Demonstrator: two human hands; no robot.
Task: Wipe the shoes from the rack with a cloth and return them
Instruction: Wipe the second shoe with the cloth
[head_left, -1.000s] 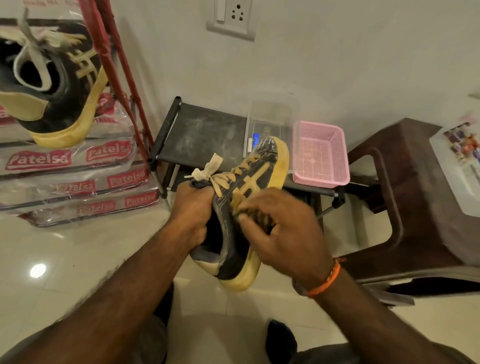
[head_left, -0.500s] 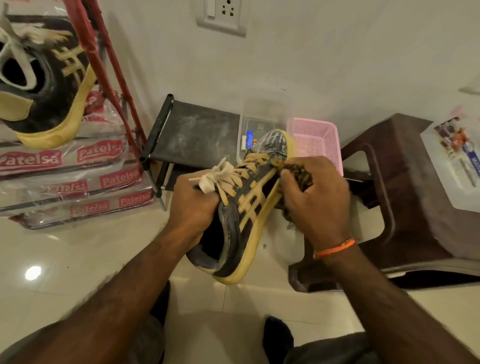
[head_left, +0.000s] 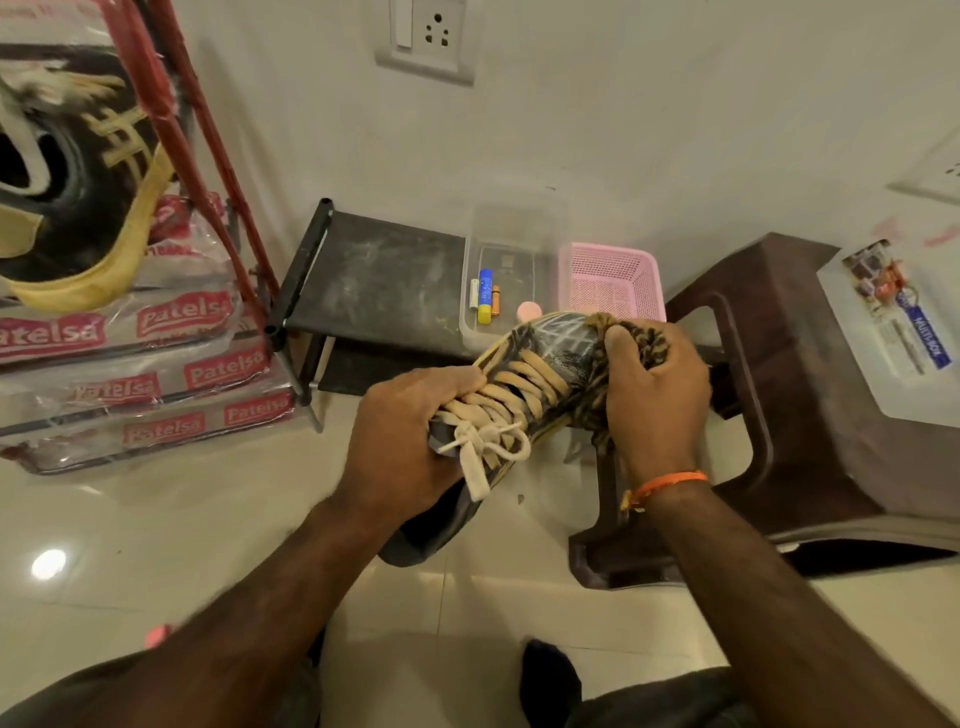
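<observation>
A black sneaker (head_left: 550, 358) with tan laces and a yellow sole is held in the air in front of me, toe pointing away. My left hand (head_left: 410, 436) grips it around the tongue and heel opening. My right hand (head_left: 654, 389) holds a brown striped cloth (head_left: 647, 338) bunched against the toe's right side. The matching sneaker (head_left: 78, 208) lies on stacked packages at the far left. The low black shoe rack (head_left: 374, 286) stands against the wall behind the held shoe.
A clear plastic box (head_left: 514, 280) with batteries and a pink basket (head_left: 613, 283) sit on the rack. A brown plastic stool (head_left: 810, 395) with a white box (head_left: 893, 332) stands at right. Red poles (head_left: 208, 171) lean at left over Patelsa packages (head_left: 145, 374).
The shoe has turned so its laces face up. My right hand moved the cloth from the shoe's side forward to the toe.
</observation>
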